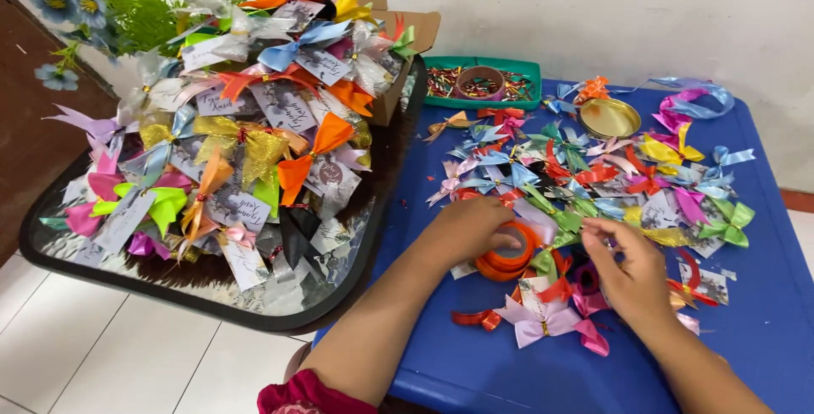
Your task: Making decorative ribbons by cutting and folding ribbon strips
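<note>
My left hand [468,227] rests on an orange ribbon roll [511,255] lying on the blue table [763,312], fingers curled over its rim. My right hand [626,272] hovers just right of it, fingertips pinched together near the ribbon's loose end; what it pinches is too small to tell. Loose ribbon bows [585,177] in many colours are scattered beyond both hands. A pink bow [543,321] lies between my forearms.
A black-rimmed tray [254,312] on the left holds a heap of wrapped gifts with bows and tags [246,126]. At the back stand a cardboard box [407,41], a green tray with a tape roll [480,82] and a gold lid [609,117]. Blue artificial flowers [93,7] far left.
</note>
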